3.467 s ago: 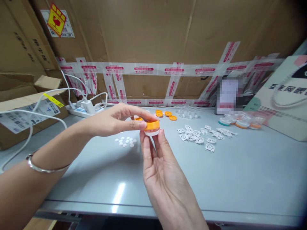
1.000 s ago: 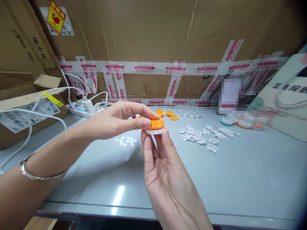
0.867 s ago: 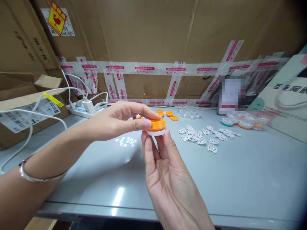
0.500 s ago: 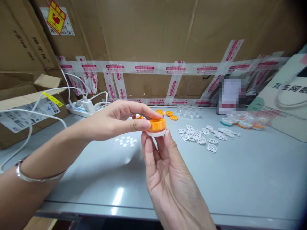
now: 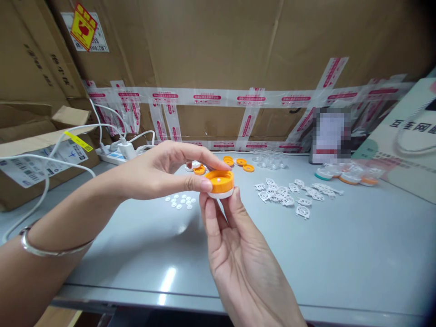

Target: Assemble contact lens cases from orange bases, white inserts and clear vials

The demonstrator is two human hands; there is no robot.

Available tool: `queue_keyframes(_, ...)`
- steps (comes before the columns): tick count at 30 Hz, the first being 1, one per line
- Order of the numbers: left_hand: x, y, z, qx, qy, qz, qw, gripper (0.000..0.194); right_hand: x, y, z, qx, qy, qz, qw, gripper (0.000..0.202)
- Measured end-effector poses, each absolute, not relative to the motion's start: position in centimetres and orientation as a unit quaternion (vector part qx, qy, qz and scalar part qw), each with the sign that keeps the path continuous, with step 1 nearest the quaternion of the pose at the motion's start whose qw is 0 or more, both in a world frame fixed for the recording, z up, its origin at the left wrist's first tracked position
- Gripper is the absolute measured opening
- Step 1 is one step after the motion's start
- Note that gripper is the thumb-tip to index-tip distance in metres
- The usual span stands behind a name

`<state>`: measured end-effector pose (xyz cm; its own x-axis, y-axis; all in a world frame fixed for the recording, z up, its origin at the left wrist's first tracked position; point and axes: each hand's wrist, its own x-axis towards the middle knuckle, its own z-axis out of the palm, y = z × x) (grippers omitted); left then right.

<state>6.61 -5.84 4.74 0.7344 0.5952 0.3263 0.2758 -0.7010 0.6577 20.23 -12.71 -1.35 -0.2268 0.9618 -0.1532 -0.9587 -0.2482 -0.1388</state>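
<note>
Orange cup (image 5: 222,185): raised over the middle of the desk (image 5: 323,254), open side up, white base (image 5: 221,195) beneath.
Left hand (image 5: 160,175): thumb and fingers clamped on the cup's wall.
Right hand (image 5: 235,247): fingertips gripping the base from below.
Steady grip: best kept level, pressure even.
Beyond: white discs (image 5: 179,206) leftward, lattice parts (image 5: 282,192) rightward, orange rings (image 5: 248,168) toward the back edge.

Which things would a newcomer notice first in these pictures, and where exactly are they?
Probably the orange cap near the centre, with a white base, held by the left hand from the side and the right hand from below. Next, perhaps the red and yellow sticker at the upper left, on the big cardboard box. White plastic parts lie scattered on the grey table, to the right of the cap.
</note>
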Motion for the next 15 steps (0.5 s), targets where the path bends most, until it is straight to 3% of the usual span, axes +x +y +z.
queue_keyframes(15, 6.75, -6.00, 4.59, 0.916, 0.262, 0.242, 0.183, 0.024, 20.40, -12.43, -2.17, -0.139, -0.011, 0.762, 0.632, 0.022)
